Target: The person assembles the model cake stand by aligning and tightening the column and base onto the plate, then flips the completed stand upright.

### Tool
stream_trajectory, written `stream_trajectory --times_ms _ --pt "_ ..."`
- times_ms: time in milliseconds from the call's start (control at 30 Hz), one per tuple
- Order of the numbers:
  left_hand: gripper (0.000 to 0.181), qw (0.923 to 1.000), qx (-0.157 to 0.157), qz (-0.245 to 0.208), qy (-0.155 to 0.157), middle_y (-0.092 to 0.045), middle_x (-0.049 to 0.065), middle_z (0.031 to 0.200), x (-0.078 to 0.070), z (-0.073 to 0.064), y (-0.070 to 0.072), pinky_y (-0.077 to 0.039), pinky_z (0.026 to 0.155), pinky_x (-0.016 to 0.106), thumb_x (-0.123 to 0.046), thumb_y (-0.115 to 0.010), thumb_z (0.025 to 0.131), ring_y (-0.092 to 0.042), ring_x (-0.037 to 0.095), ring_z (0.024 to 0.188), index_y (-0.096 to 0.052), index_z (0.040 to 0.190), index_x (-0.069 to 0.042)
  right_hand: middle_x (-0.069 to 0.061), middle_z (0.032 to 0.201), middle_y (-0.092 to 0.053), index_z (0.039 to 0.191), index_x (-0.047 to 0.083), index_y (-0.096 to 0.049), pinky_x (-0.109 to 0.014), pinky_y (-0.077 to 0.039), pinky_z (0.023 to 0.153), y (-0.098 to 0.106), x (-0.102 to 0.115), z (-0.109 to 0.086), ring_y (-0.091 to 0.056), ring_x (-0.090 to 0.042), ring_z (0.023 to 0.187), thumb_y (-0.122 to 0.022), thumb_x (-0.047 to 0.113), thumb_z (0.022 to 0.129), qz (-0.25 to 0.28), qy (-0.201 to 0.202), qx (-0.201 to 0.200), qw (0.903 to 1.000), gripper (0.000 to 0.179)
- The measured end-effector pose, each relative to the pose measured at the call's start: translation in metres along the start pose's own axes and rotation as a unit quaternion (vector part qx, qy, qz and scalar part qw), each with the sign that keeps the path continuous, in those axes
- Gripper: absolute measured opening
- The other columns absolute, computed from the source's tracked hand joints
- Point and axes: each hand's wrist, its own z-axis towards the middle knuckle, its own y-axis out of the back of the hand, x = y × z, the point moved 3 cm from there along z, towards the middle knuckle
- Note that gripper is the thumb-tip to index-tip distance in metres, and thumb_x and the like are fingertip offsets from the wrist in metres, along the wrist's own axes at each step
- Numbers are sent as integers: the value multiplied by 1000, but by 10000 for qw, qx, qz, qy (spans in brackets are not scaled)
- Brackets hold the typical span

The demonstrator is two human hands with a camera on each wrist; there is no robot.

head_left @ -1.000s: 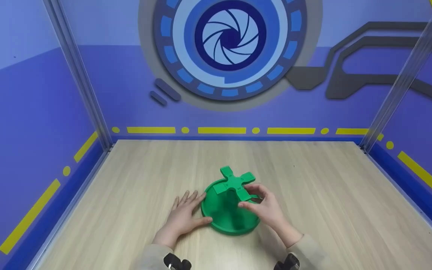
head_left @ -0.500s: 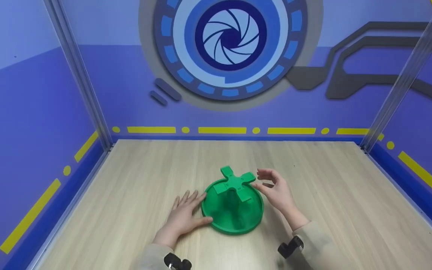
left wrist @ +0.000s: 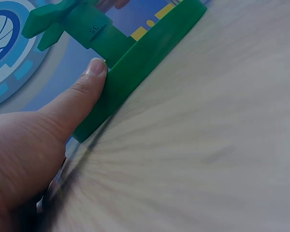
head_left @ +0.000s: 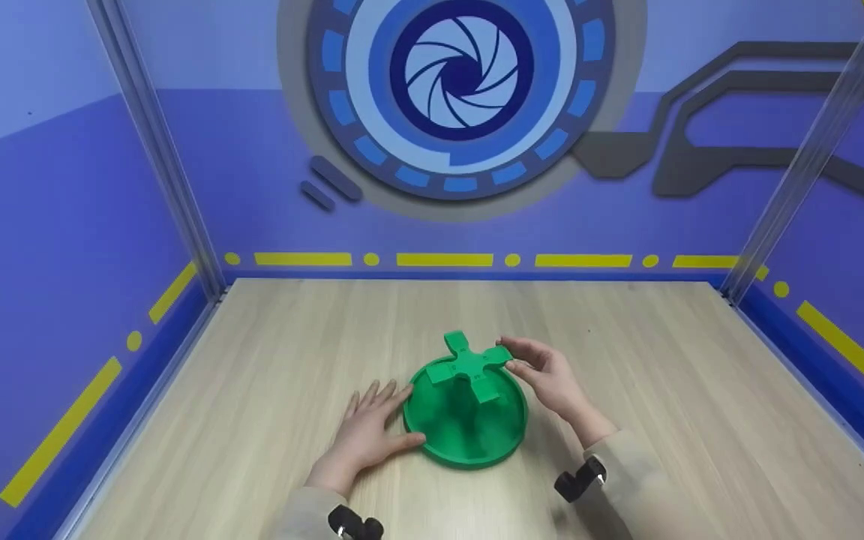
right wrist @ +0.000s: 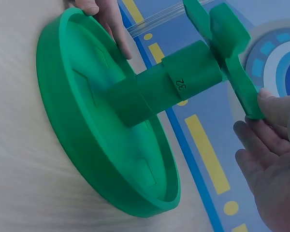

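Note:
A round green dish [head_left: 439, 442] with a raised rim stands on the wooden table. From its middle rises a stepped green post [right wrist: 154, 89], marked "32" on the side seen in the right wrist view. A green four-armed cross [head_left: 469, 364] tops the post, over the dish. My right hand [head_left: 552, 382] pinches the cross's right arm between thumb and fingers; the right wrist view shows the thumb [right wrist: 275, 106] on that arm's end. My left hand [head_left: 368, 431] rests at the dish's left rim, fingers spread, with the thumb [left wrist: 82, 92] touching the rim.
The light wooden table [head_left: 289, 322] extends around the dish. Blue panels with yellow dashes [head_left: 443, 260] enclose its back and sides, and metal posts [head_left: 169, 180] stand at the back corners. A black wrist device [head_left: 580, 480] sits on each sleeve.
My right hand lets go of the cross's near arm, swings outward and away, then pinches the right arm. The cross has turned slightly clockwise. My left hand stays at the rim.

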Motion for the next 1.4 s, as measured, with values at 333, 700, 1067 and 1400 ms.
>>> stream_trajectory --times_ms 333,700,1067,1400 --pt "94 10000 -31 30 29 -35 17 167 0 0 0 -6 130 65 -69 -71 83 -19 45 158 -42 158 -22 -28 142 -60 139 -6 -58 -21 -54 106 7 -5 -7 -65 -13 125 -71 10 97 172 -28 464 9988 47" --pt "94 10000 -39 48 -22 -35 18 166 0 0 0 -7 129 66 -68 -72 83 -20 46 158 -43 158 -20 -28 143 -60 140 -5 -58 -22 -57 102 4 -1 -15 -57 -50 132 -71 13 97 175 -50 1079 9940 49" --pt "95 10000 13 7 13 -33 18 167 1 0 0 -6 130 66 -70 -70 83 -18 45 159 -41 159 -21 -25 143 -61 139 -2 -61 -23 -56 105 -3 3 -18 -65 -4 123 -74 12 94 105 150 1165 9930 49" --pt "96 10000 -20 51 -14 -34 18 167 1 1 0 -7 129 66 -70 -71 82 -19 45 158 -41 159 -21 -26 140 -63 137 -4 -62 -38 -57 107 -10 9 -24 -64 -3 122 -77 13 92 -75 155 941 9954 50"
